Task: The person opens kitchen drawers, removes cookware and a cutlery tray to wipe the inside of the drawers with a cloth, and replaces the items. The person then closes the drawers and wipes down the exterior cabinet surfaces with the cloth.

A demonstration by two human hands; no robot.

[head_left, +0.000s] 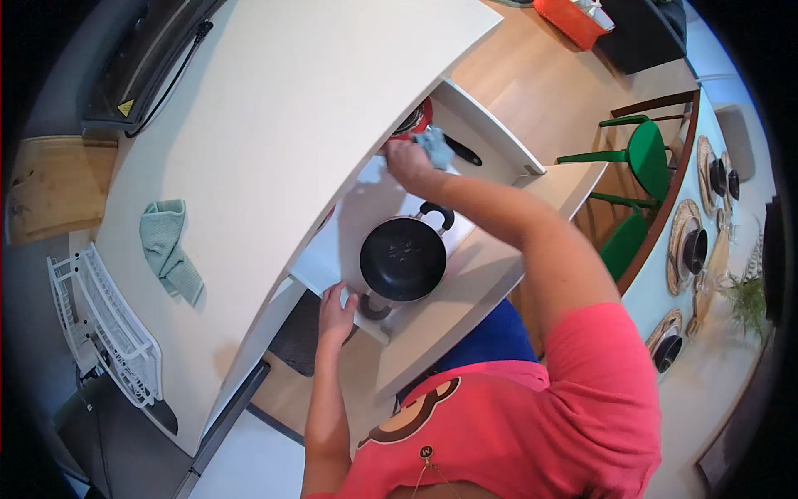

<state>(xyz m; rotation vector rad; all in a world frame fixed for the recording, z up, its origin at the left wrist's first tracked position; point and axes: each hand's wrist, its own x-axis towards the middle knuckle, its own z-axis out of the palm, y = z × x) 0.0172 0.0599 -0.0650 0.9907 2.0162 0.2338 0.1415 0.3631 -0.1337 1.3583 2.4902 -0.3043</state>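
Note:
My right hand (407, 162) is inside the open white drawer (490, 129), closed on a light blue cloth (434, 148). Close to it are a red pan (424, 116), partly hidden under the countertop, and a black handle (463, 150). My left hand (335, 314) grips the drawer's near side wall, thumb and fingers about its top edge. Between my hands a black two-handled pot (403, 259) sits in the drawer, its dark inside facing up.
A green-grey cloth (170, 245) lies on the white countertop (274, 108), near a white wire rack (116, 320) and a wooden board (62, 187). To the right are green chairs (647, 158) and a table set with dark bowls (694, 249). An orange basket (572, 23) stands beyond.

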